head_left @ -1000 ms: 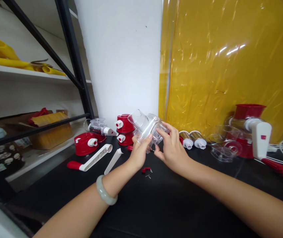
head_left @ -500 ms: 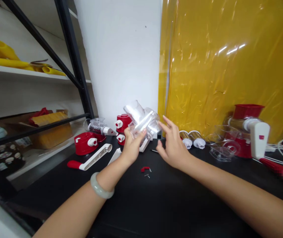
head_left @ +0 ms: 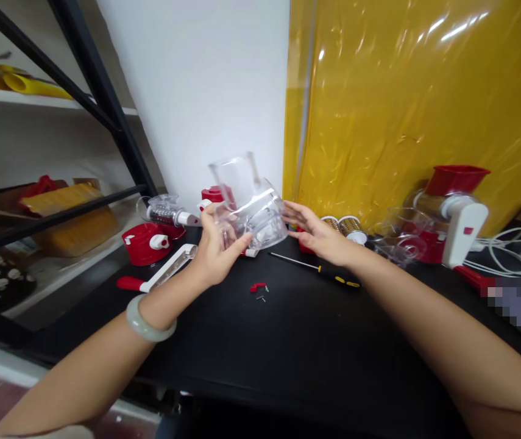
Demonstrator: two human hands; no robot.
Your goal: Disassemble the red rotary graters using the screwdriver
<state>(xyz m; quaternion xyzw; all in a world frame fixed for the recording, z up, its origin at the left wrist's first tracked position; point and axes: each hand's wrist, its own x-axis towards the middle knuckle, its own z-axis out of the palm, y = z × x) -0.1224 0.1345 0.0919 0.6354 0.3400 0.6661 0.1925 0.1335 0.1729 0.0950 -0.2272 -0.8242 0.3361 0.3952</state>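
Above the table, my left hand [head_left: 219, 247] is closed around a clear plastic grater housing [head_left: 253, 207], which is tilted with its square chute up to the left. My right hand [head_left: 317, 235] is at the housing's right side, fingers stretched out and apart; whether the fingertips touch it I cannot tell. Below on the black table lie a small red plastic piece [head_left: 256, 287] and several small screws [head_left: 261, 298]. A screwdriver [head_left: 294, 261] with a black and yellow handle lies under my right hand.
At left stand a red grater base [head_left: 145, 244], a white crank handle [head_left: 169, 268] and a clear housing with a drum [head_left: 166, 212]. Two grater drums [head_left: 351, 229] lie behind my right hand. An assembled grater [head_left: 456, 213] and white cables [head_left: 498, 250] are at right; a black-framed shelf [head_left: 123, 140] rises at left.
The clear housing has turned, its chute now more upright. My right hand has come to its right side. The view has shifted, and the screwdriver shows more fully.
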